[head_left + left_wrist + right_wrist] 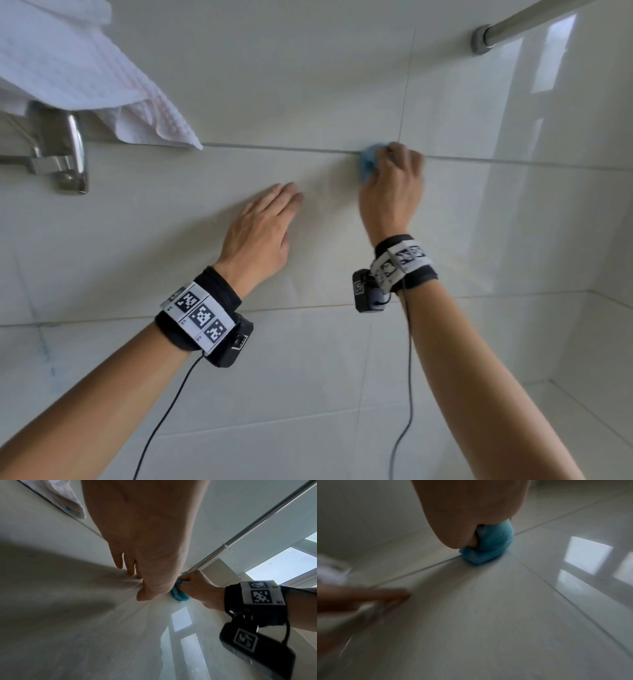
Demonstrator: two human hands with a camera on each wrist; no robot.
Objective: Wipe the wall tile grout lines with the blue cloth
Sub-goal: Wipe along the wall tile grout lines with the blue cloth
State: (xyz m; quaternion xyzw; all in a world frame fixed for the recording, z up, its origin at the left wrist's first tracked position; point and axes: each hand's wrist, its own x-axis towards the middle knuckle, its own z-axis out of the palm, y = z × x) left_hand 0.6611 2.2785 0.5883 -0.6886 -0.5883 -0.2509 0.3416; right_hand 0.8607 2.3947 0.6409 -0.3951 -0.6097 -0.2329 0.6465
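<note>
A bunched blue cloth is pressed against the pale tiled wall, right on the horizontal grout line close to where a vertical grout line meets it. My right hand grips the cloth with curled fingers. My left hand lies flat on the tile below the line, to the left of the cloth, fingers straight and holding nothing. Its blurred fingers show at the left of the right wrist view.
A white waffle towel hangs over a metal rack at upper left, just above the grout line. A steel rod juts from the wall at upper right. The wall meets a side wall at the right.
</note>
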